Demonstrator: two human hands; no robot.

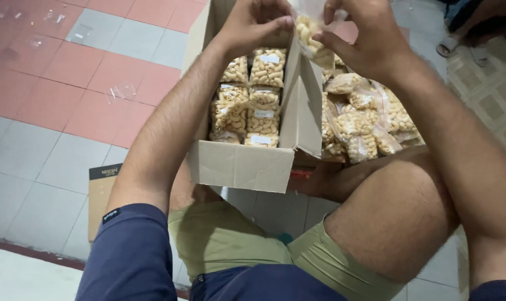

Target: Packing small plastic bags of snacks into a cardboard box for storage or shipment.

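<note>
**Both hands pinched one clear bag of cashews above the open carton**

The left hand (pixel 253 25) and the right hand (pixel 356 33) each had fingers pressed together on the top of a small clear bag of cashews (pixel 311 36), held over the far edge of the cardboard carton (pixel 239 164); the bag hung just above the carton's upright inner flap (pixel 303 106). Labelled bags of cashews (pixel 258 97) stood packed in rows inside the carton, filling its left side; loose unlabelled bags (pixel 364 120) lay heaped beyond its right wall, near the person's knee (pixel 398 217). To do this well, in my judgement, the grip should stay on the bag's mouth, not the nuts, with both pinches level so the seal closes flat.
</note>
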